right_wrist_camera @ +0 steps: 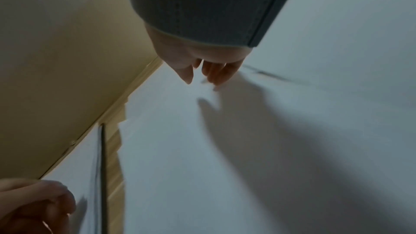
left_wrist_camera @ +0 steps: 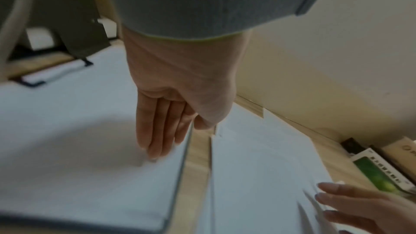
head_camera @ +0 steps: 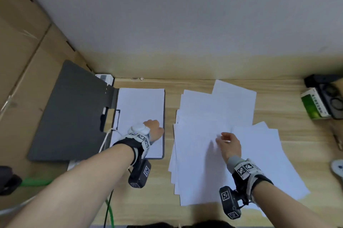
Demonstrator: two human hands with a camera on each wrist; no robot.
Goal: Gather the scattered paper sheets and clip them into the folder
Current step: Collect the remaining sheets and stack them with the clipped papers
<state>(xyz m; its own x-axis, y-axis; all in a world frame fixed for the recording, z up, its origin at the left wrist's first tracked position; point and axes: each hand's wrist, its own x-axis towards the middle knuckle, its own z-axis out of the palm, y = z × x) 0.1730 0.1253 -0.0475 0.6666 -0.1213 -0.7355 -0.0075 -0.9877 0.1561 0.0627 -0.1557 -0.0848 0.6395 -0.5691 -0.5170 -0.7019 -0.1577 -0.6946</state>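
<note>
Left hand grip flat, fingers straight, pressing the sheet in the folder | right hand grip loose, empty, over the scattered sheets right of the folder | risk: I drag several sheets askew | left wrist view alone shows the clip

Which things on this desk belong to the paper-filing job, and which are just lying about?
Belongs to the job:
grey folder
sheet in the folder
folder clip
scattered paper sheets
left hand
right hand

Just lying about:
green and white box
black device
cardboard boxes
green cable
</note>
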